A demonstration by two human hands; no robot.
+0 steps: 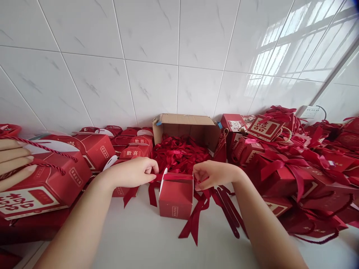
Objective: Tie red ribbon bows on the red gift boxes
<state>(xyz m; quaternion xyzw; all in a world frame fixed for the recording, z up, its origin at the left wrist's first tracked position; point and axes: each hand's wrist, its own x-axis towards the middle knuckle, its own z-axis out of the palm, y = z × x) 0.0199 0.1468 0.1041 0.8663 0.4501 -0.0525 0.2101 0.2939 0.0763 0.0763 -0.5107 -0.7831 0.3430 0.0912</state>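
A small red gift box (175, 198) with white-edged side flaps stands upright in front of me on the white table. Across its top runs a red ribbon (179, 176). Left of the box, my left hand (137, 172) is closed in a pinch on the ribbon. My right hand (207, 175), by the box's right flap, has its fingers curled round the ribbon's other side; the fingertips are partly hidden. Below the right hand, loose ribbon tails (195, 220) lie on the table beside several dark red straps (227, 211).
Behind the box, an open cardboard carton (185, 119) holds tangled ribbons. Finished-looking red boxes with bows (280, 173) pile up at right. More red boxes (95, 147) stand at left, where another person's hand (14, 164) holds a corded box. A tiled wall (151, 86) rises behind.
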